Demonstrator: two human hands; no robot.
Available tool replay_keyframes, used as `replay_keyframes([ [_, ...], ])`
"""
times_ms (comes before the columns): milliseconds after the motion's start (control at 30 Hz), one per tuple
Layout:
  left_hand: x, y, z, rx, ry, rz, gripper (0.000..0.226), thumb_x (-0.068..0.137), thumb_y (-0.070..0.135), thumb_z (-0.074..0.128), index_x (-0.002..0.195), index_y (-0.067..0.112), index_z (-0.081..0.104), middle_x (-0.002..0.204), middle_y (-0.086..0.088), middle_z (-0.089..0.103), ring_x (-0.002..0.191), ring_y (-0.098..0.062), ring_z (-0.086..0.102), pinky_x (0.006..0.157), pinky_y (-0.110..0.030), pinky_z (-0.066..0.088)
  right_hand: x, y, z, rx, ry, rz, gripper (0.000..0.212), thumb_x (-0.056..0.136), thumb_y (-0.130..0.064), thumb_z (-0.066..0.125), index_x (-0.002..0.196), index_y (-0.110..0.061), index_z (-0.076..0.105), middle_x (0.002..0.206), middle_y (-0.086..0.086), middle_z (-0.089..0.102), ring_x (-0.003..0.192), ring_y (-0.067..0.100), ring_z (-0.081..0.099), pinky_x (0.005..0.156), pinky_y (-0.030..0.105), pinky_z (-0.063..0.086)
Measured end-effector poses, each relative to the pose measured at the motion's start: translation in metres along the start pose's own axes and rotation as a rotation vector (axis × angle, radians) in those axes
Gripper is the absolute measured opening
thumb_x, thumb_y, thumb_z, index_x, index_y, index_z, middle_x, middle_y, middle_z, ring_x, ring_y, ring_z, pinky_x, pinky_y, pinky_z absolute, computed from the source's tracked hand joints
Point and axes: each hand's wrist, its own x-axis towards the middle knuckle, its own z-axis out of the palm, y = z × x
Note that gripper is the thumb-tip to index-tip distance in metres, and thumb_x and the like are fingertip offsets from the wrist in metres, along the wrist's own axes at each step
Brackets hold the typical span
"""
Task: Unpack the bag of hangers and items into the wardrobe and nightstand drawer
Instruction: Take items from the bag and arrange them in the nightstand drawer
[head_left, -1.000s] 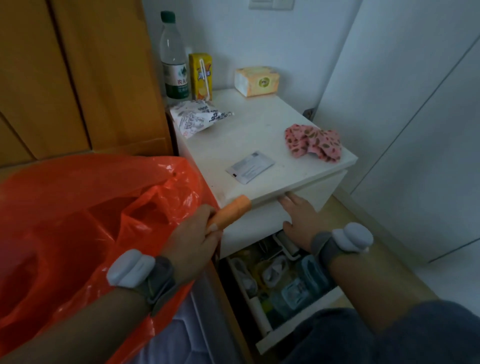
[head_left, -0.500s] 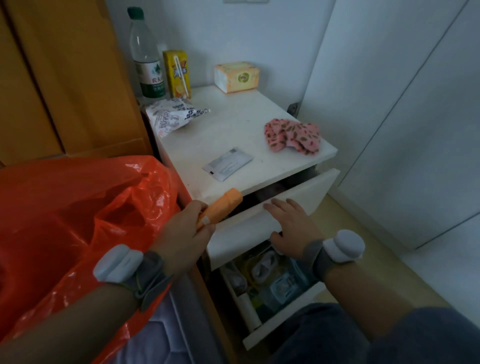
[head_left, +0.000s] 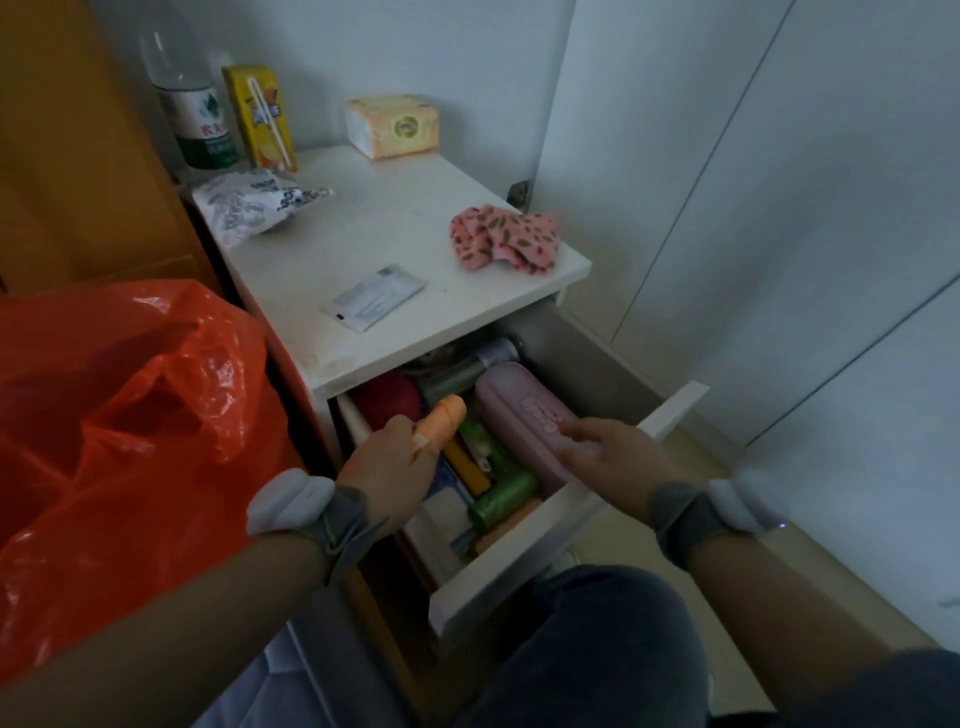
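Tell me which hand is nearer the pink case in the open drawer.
Right. The right hand touches the near end of the pink case; the left hand, gripping an orange tube, is over the left side of the drawer, apart from the case.

Both our forearms reach in from the near side of the open drawer (head_left: 519, 566). Our left hand (head_left: 387, 467), above the drawer's left half, curls round an orange tube (head_left: 441, 421) that points away from us. Our right hand (head_left: 613, 457), over the drawer's right front corner, lies palm down, fingers stretched forward and blurred. Grey bands (head_left: 340, 519) ring both wrists.
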Motion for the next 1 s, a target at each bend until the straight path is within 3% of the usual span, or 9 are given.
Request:
replay_keyframes([
  [133,0.005,0.011,0.016,-0.064,-0.082,-0.054,0.028,0.100,0.030,0.030,0.116,0.009,0.041,0.094,-0.006,0.051,0.074,-0.022,0.054,0.067,-0.036,0.044,0.003,0.023,0.016,-0.231,0.055,0.084,0.040,0.089,-0.050,0.047,0.119,-0.026,0.061,0.106,-0.009,0.069,0.099,0.015,0.064,0.088,0.029,0.049],
  [233,0.006,0.016,0.022,-0.217,-0.063,-0.055,0.045,0.099,0.026,0.029,0.143,0.029,0.022,0.097,-0.006,0.056,0.083,-0.031,0.064,0.081,-0.045,0.053,0.006,0.028,0.024,-0.318,0.140,0.120,0.044,0.088,-0.060,0.039,0.104,-0.030,0.066,0.094,-0.007,0.071,0.090,0.016,0.066,0.076,0.029,0.052],
  [367,0.021,0.020,0.032,-0.314,-0.077,-0.052,0.040,0.096,0.018,0.033,0.129,0.039,0.037,0.106,-0.007,0.061,0.072,-0.025,0.069,0.072,-0.045,0.058,0.019,0.023,0.029,-0.396,0.226,0.200,0.056,0.092,-0.060,0.028,0.085,-0.024,0.070,0.076,-0.003,0.067,0.073,0.019,0.065,0.064,0.028,0.049],
  [500,0.041,0.023,0.050,-0.174,-0.158,-0.060,0.033,0.095,0.020,0.042,0.128,0.021,0.040,0.102,-0.010,0.063,0.075,-0.027,0.063,0.060,-0.034,0.050,0.018,0.027,0.032,-0.369,0.253,0.178,0.053,0.096,-0.052,0.027,0.082,-0.019,0.066,0.075,-0.002,0.065,0.074,0.022,0.064,0.063,0.028,0.046],
  [633,0.061,0.028,0.071,-0.003,-0.327,-0.053,0.031,0.097,0.035,0.042,0.101,0.007,0.055,0.099,-0.014,0.063,0.080,-0.026,0.057,0.055,-0.028,0.036,0.020,0.029,0.033,-0.346,0.279,0.179,0.051,0.096,-0.051,0.027,0.084,-0.020,0.066,0.080,0.000,0.069,0.075,0.023,0.065,0.063,0.029,0.044],
  [767,0.063,0.034,0.090,0.016,-0.370,-0.050,0.036,0.099,0.032,0.040,0.126,0.009,0.049,0.119,-0.014,0.059,0.094,-0.029,0.057,0.070,-0.029,0.041,0.020,0.027,0.034,-0.328,0.311,0.160,0.049,0.096,-0.050,0.028,0.086,-0.022,0.067,0.081,-0.001,0.069,0.076,0.022,0.065,0.062,0.028,0.041],
  [833,0.062,0.039,0.101,0.002,-0.336,-0.047,0.033,0.096,0.040,0.045,0.109,0.013,0.056,0.104,-0.012,0.061,0.088,-0.028,0.058,0.072,-0.031,0.045,0.020,0.028,0.035,-0.328,0.327,0.161,0.048,0.096,-0.049,0.029,0.084,-0.022,0.067,0.079,-0.002,0.068,0.074,0.021,0.064,0.060,0.027,0.039],
  [900,0.062,0.041,0.110,0.025,-0.282,-0.038,0.031,0.093,0.046,0.046,0.078,0.019,0.050,0.075,-0.003,0.052,0.064,-0.018,0.048,0.064,-0.029,0.039,0.020,0.030,0.035,-0.327,0.339,0.165,0.047,0.095,-0.048,0.031,0.081,-0.021,0.066,0.077,-0.002,0.067,0.072,0.022,0.063,0.059,0.027,0.037],
  [1000,0.063,0.041,0.109,0.059,-0.266,-0.031,0.014,0.094,0.027,0.045,0.082,0.020,0.050,0.083,-0.004,0.052,0.071,-0.019,0.050,0.073,-0.032,0.044,0.018,0.030,0.036,-0.294,0.370,0.164,0.043,0.095,-0.046,0.034,0.078,-0.020,0.064,0.075,-0.001,0.067,0.072,0.023,0.063,0.059,0.028,0.037],
])
